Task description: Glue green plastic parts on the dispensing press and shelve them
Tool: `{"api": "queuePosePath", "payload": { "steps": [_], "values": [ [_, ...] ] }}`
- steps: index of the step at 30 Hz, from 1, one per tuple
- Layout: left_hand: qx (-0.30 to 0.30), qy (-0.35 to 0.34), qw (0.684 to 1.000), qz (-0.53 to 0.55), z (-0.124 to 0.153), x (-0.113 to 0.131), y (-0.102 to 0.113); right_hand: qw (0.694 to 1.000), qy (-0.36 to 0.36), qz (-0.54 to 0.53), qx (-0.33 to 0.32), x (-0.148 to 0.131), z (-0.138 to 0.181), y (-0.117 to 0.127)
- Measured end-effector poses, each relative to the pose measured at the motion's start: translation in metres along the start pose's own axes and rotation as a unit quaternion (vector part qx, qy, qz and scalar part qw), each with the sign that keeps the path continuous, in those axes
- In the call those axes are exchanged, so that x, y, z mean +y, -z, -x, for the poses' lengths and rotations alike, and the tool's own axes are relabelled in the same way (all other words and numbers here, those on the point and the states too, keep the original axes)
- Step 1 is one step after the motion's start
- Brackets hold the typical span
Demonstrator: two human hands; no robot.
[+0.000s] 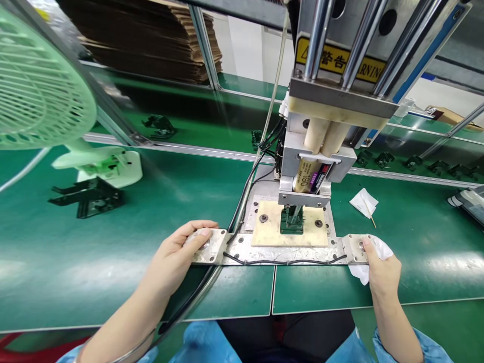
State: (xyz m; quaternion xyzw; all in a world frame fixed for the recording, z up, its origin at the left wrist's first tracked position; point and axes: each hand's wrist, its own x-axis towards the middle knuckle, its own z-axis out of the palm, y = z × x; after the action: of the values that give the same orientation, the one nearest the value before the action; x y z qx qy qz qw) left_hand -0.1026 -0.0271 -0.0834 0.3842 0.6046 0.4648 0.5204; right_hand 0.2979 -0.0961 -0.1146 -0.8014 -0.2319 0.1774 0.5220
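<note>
My left hand [177,252] wraps round the left metal button block [216,252] of a press, its thumb on the round button. At the other end of the metal bar, the right button block [354,247] has the thumb of my right hand [384,272] on its button. A crumpled white tissue [360,273] is tucked between my right hand and that block. Between the blocks, a small dark-green plastic part [291,222] sits on the cream fixture plate [260,234]. The press head, with two glue cartridges [310,175], is lowered over it, and a nozzle meets the part.
A green fan [41,91] stands at left beside a black plastic bracket [94,196]. Black cables [242,201] run past the fixture's left side. On the right lie a white wipe with a stick [363,202] and a dark device [469,204]. Several small parts line the back shelf [414,162].
</note>
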Motion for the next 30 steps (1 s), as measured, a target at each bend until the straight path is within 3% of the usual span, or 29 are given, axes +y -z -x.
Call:
{"api": "queuePosePath", "payload": {
  "steps": [30],
  "values": [
    [-0.005, 0.0, 1.0, 0.0, -0.0024, -0.0053, 0.0024, 1.0, 0.014, -0.013, -0.004, 0.0058, -0.0013, 0.0]
  ]
}}
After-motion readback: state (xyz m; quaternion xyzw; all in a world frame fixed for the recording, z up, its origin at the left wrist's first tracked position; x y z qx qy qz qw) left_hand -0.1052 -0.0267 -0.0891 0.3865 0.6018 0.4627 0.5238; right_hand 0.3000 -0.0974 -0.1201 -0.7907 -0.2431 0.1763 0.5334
